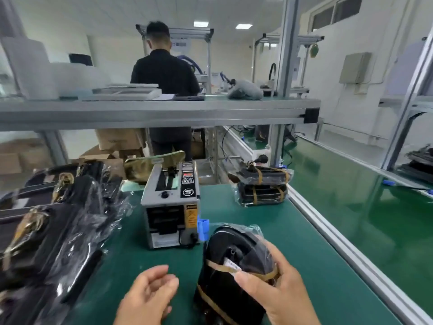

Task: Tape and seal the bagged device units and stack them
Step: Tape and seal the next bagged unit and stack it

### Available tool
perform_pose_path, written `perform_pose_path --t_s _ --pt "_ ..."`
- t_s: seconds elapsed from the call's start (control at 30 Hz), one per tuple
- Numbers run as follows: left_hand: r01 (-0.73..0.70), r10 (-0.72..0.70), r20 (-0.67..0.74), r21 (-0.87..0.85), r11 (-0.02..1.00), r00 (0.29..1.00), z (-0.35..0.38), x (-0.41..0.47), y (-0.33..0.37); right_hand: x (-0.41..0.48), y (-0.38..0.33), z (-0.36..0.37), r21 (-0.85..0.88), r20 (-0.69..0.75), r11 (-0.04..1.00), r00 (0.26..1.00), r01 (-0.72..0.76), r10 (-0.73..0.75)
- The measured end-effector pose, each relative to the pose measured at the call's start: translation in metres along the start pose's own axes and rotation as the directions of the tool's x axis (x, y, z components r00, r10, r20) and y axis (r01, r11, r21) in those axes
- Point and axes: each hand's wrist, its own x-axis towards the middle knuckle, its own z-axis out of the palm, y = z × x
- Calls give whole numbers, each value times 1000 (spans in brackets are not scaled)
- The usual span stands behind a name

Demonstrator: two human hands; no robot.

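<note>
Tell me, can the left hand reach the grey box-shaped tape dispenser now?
Probably yes. The left hand holds nothing, and only bare green mat lies between it and the grey box-shaped tape dispenser. The bagged black device, gripped by the right hand, stands to the side.

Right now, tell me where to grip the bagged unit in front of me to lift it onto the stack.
Grip the bagged unit by its straight sides at the upper tape band, one hand each side. The right hand holds the right side there; bring the open left hand in from the left. The domed top under loose plastic would probably slip.
</note>
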Motion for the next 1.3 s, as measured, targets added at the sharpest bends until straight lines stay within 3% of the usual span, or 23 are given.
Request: perform_pose_path --t_s 0.03,0.17,0.27,0.53,0.73,0.9,1.07,1.2,1.3 --pt "-13 13 -23 13 1000 1000 -5 3 9 -1 1 3 -18 22 1000 1000 4 -4" --pt "-227 216 104 107 968 971 0 2 30 -3 6 11 -85 126 995 991 43 -32" --pt "-252 215 222 157 955 951 5 8 44 -3 10 14 -140 171 988 985 64 -40" --pt "-385 313 317 199 901 895 -10 28 63 -2 1 4 -171 245 983 969 68 -24" --pt "-654 419 588 266 708 692 -18 33 75 -4 -7 4 -184 281 979 959 84 -29" --pt "-644 417 612 206 737 672 -10 32 78 -6 -9 8 -156 291 985 956 72 -24" --pt "-617 476 471 207 759 743 -9 32 82 -8 -8 7 -140 297 990 955 34 9" --pt "-607 402 579 212 766 709 -15 27 81 -9 -8 8 -99 282 995 959 20 8" --pt "-646 477 545 166 745 689 -7 25 80 -9 -9 9 -119 310 992 951 35 4"
